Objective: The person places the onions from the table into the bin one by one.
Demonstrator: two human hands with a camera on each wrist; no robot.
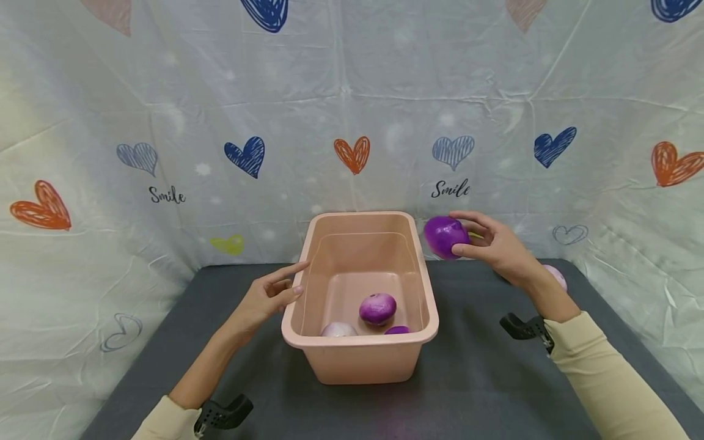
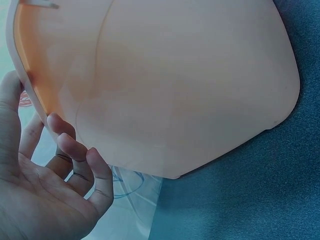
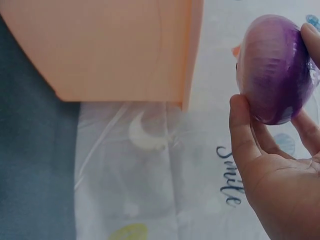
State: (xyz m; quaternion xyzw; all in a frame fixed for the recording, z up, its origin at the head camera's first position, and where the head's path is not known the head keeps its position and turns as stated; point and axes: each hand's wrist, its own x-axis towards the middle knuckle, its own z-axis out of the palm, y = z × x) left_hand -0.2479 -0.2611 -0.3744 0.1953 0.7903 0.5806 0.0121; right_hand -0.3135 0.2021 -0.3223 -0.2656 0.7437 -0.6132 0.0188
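My right hand (image 1: 497, 247) holds a glossy purple onion (image 1: 445, 237) between thumb and fingers, raised just right of a peach plastic tub (image 1: 360, 363). In the right wrist view the held onion (image 3: 275, 70) shows pale streaks on one side. My left hand (image 1: 269, 299) touches the tub's left rim with its fingertips, the other fingers loosely bent. Inside the tub lie a streaked purple onion (image 1: 377, 308), a whitish round piece (image 1: 338, 330) and another purple piece (image 1: 397, 330), the last two partly hidden by the near rim.
On the dark table (image 1: 253, 379), a pale pinkish round thing (image 1: 557, 277) sits at the right, partly behind my right forearm. A white curtain (image 1: 297, 73) printed with hearts hangs close behind the tub. Black straps with a camera mount (image 1: 225, 414) circle my wrists.
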